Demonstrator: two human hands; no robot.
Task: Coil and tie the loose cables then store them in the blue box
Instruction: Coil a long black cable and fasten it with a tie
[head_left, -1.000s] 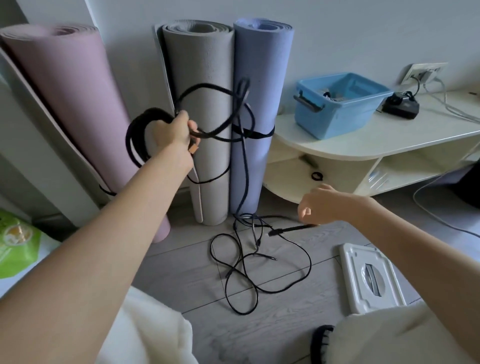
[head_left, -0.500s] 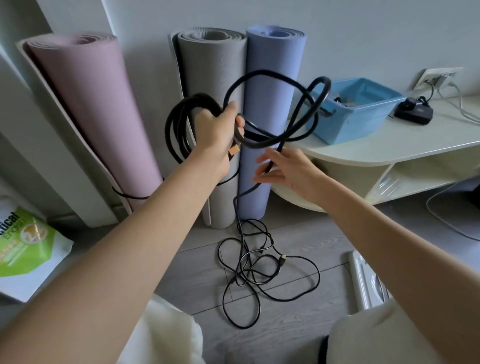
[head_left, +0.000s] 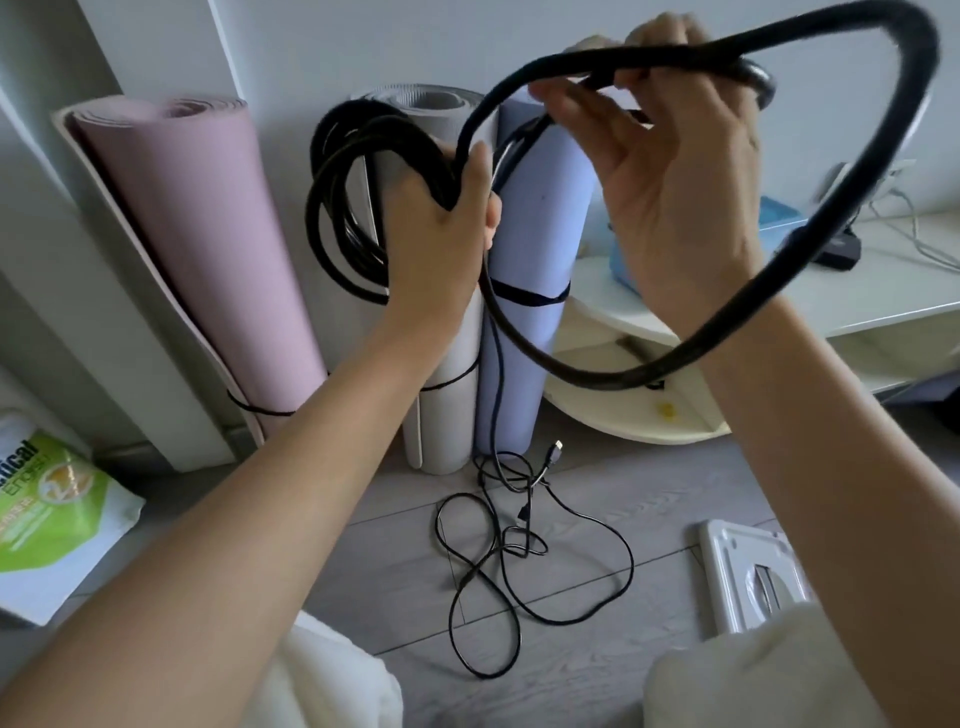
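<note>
At centre frame the left hand (head_left: 441, 228) grips the coiled black cable (head_left: 343, 208) — the right hand (head_left: 670, 171), upper right, pinches its big free loop; thin cables (head_left: 519, 551) lie tangled on the floor below

Black cable (head_left: 857, 249) in both hands

Black cable (head_left: 727, 332); pink mat (head_left: 208, 249) left, grey mat (head_left: 447, 415), lilac mat (head_left: 540, 218); blue box (head_left: 776, 221) far right; grey wood-grain floor (head_left: 363, 582); green-white packet (head_left: 47, 525).
</note>
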